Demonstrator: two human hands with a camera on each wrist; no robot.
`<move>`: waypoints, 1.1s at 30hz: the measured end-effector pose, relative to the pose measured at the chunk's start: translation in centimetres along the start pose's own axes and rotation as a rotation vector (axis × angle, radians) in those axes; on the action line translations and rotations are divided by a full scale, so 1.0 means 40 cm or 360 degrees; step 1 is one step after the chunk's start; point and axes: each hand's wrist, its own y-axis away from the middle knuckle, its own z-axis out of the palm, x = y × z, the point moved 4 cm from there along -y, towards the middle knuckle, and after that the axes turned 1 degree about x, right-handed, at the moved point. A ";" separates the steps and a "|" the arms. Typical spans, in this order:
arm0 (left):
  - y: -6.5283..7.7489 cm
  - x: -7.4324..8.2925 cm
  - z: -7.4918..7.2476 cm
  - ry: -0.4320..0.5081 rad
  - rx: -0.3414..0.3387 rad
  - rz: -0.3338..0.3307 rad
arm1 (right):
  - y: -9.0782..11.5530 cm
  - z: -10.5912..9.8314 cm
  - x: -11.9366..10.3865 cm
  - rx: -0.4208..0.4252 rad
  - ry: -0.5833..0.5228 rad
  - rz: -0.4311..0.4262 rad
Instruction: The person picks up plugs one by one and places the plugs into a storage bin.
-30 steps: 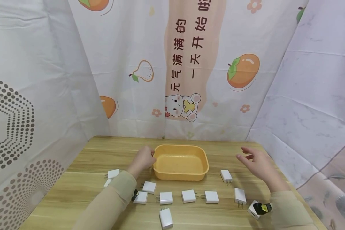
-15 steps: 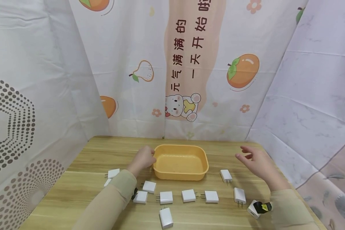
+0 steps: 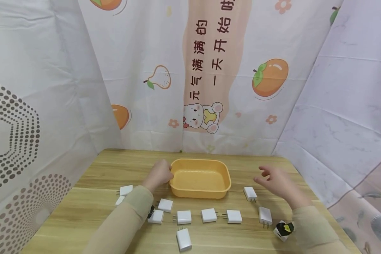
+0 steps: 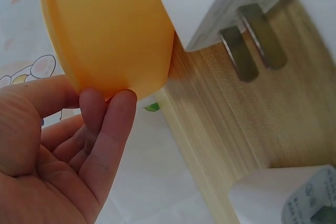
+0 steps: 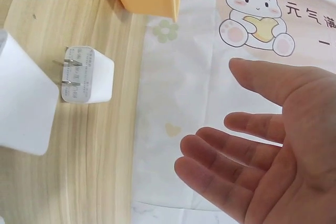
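A yellow-orange plastic basin (image 3: 200, 193) sits toward the back of the wooden table, with nothing in it. My left hand (image 3: 159, 174) pinches the basin's left rim; in the left wrist view the thumb and fingertips (image 4: 122, 103) meet at its edge. To the basin's right my right hand (image 3: 274, 181) hovers with relaxed, slightly bent fingers and holds nothing. A white plug charger (image 3: 250, 193) lies below that hand, between it and the basin. The right wrist view shows this charger (image 5: 93, 74) with its two metal prongs.
Several more white plug chargers, among them one in front (image 3: 183, 239), one at centre (image 3: 209, 215) and one at right (image 3: 265, 216), lie scattered on the table (image 3: 222, 240). Others lie near the left forearm. Printed curtains (image 3: 139, 106) enclose the back and sides.
My right hand has moved slightly left and down toward the basin. The left hand stays at the basin's rim, and the basin has not visibly moved on the table.
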 end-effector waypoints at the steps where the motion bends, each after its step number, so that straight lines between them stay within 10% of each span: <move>1: -0.001 0.000 0.000 -0.0004 0.0006 -0.0001 | -0.001 0.003 -0.002 -0.0012 0.0007 0.0003; 33: -0.005 -0.001 0.005 -0.0024 0.0055 -0.0027 | -0.027 0.154 -0.008 -0.0339 0.0172 0.0063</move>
